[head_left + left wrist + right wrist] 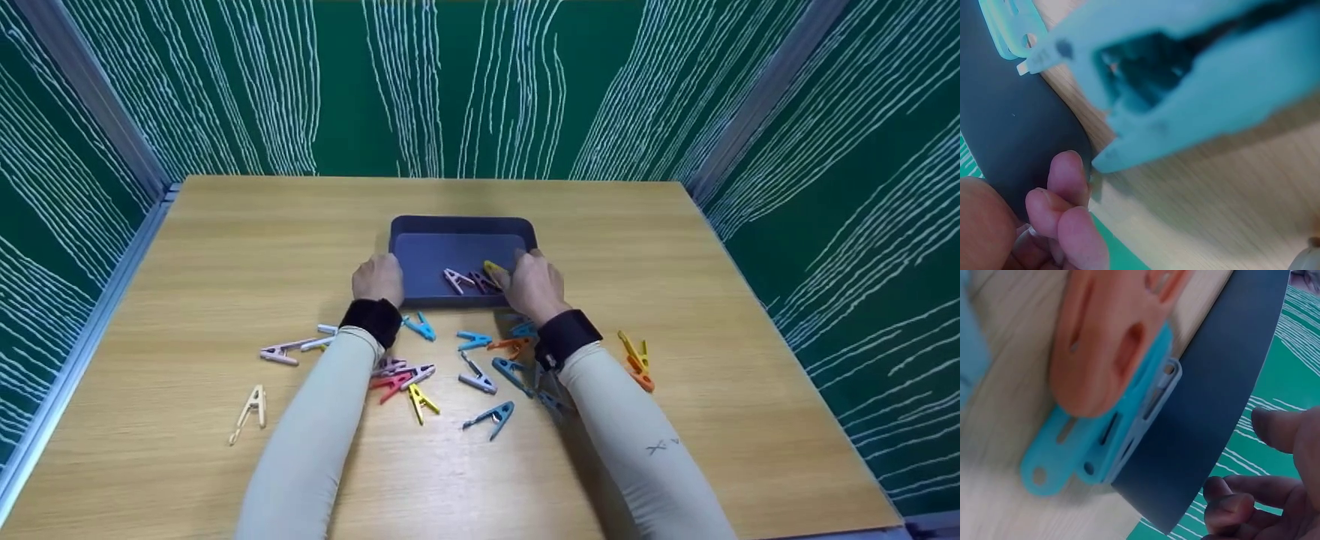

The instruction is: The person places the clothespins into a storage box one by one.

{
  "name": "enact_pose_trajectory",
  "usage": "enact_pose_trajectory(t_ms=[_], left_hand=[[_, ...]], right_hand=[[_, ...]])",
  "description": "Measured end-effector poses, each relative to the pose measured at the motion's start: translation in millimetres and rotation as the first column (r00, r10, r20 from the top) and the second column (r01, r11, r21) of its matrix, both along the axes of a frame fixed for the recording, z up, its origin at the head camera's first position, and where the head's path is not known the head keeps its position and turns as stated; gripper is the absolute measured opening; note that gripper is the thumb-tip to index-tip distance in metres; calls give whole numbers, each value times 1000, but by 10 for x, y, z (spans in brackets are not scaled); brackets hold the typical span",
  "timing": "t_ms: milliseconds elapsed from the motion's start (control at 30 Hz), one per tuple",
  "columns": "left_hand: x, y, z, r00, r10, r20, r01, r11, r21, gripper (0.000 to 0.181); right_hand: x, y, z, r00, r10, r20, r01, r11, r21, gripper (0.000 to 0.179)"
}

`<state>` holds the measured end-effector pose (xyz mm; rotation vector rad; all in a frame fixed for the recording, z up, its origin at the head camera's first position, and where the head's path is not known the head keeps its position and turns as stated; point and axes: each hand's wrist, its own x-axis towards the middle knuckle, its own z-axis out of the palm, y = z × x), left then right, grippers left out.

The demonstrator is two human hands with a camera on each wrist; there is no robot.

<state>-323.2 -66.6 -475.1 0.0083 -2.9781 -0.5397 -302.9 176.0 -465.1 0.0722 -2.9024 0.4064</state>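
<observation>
A dark grey-blue tray (461, 302) sits in the middle of the table. My left hand (379, 279) grips its left side near the front corner; in the left wrist view the curled fingers (1067, 174) lie against the tray wall (1016, 124). Over the tray's right side is my right hand (536, 285), its thumb and fingers apart in the right wrist view with nothing seen between them. Beside it inside the tray lie a yellow clothespin (492, 270), a dark purple clothespin (482, 283) and a pale pink clothespin (456, 280).
Several clothespins lie in front of the tray, among them a blue one (420, 327), an orange one (1095, 354) and a teal one (491, 417). A cream clothespin (251, 411) lies far left; an orange-yellow pair (639, 364) lies right. Green, white-streaked panels (341, 90) surround the table.
</observation>
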Motion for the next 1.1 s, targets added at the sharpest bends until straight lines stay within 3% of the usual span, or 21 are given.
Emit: enact_pose_trajectory(t_ms=[467, 700, 900, 1100], left_hand=[[33, 23, 23, 1000, -10, -20, 10, 1000, 3, 30], [22, 20, 1, 1000, 16, -24, -16, 1000, -15, 31], [12, 9, 5, 1000, 9, -6, -9, 1000, -10, 32], [-6, -2, -3, 1000, -2, 1, 2, 1000, -10, 30]], right_hand=[[91, 40, 2, 1000, -2, 28, 2, 1000, 7, 56], [154, 56, 37, 999, 46, -4, -46, 998, 33, 48], [240, 100, 107, 998, 63, 14, -63, 998, 8, 55], [358, 259, 172, 997, 82, 12, -82, 996, -31, 44]])
